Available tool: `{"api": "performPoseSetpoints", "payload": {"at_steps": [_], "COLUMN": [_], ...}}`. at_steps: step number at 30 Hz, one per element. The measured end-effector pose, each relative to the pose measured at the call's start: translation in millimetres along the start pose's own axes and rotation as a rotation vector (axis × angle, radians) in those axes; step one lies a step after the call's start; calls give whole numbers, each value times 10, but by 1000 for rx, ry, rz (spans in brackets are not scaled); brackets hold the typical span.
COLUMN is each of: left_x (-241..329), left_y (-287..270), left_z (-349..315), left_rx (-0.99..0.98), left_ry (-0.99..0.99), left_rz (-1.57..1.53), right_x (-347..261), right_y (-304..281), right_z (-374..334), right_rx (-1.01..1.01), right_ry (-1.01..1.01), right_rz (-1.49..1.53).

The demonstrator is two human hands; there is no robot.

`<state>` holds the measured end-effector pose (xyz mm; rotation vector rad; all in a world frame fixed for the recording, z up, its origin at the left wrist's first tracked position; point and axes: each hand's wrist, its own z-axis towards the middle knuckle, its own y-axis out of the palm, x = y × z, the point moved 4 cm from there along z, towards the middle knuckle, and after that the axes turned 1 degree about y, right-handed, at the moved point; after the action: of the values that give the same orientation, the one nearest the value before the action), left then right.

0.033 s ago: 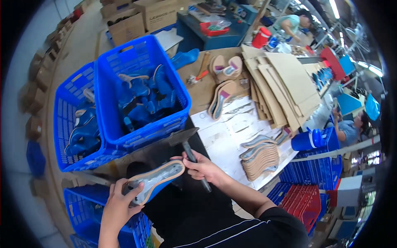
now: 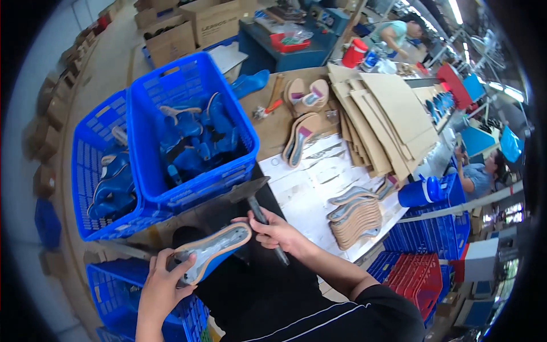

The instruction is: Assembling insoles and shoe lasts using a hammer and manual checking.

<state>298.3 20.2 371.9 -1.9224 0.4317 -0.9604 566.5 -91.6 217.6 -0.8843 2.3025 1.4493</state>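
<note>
My left hand point(image 2: 161, 285) is closed round one end of a blue shoe point(image 2: 212, 248), thumb pressed on its underside. The shoe's grey, shiny bottom with a tan rim faces up. My right hand point(image 2: 277, 232) grips the handle of a hammer point(image 2: 257, 210), whose dark head points up and away. Its fingers are also at the shoe's far end; whether they pinch the rim cannot be made out. Just beyond stands a blue crate point(image 2: 199, 194) holding several blue shoe parts point(image 2: 191, 162).
At right on the worktable point(image 2: 293, 196) lie stacked insoles point(image 2: 356, 219), more insoles point(image 2: 302, 134) and cardboard sheets point(image 2: 393, 108). A blue jug point(image 2: 419, 192) stands at the table's right edge. A second blue crate point(image 2: 85, 188) is at left, another point(image 2: 108, 290) below. Two people work farther off.
The background has shifted slightly left in view. My hands, the shoe and the hammer keep almost the same position.
</note>
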Motion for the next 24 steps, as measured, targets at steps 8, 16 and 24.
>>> {"api": "performPoseSetpoints", "payload": {"at_steps": [8,16,24], "left_x": [-2,-167,-777], "left_y": [36,110,646], "left_z": [-37,-86,-121], "left_rx": [-8,43,352], "left_ry": [-25,5,325], "left_rz": [6,-110,-417], "right_x": [-144,-30,2], "right_y": [289,268,282], "right_z": [-48,7,17], "right_rx": [208,217,228], "right_ry": [-201,-179,-187], "right_rz": [-598,-423,-441]}}
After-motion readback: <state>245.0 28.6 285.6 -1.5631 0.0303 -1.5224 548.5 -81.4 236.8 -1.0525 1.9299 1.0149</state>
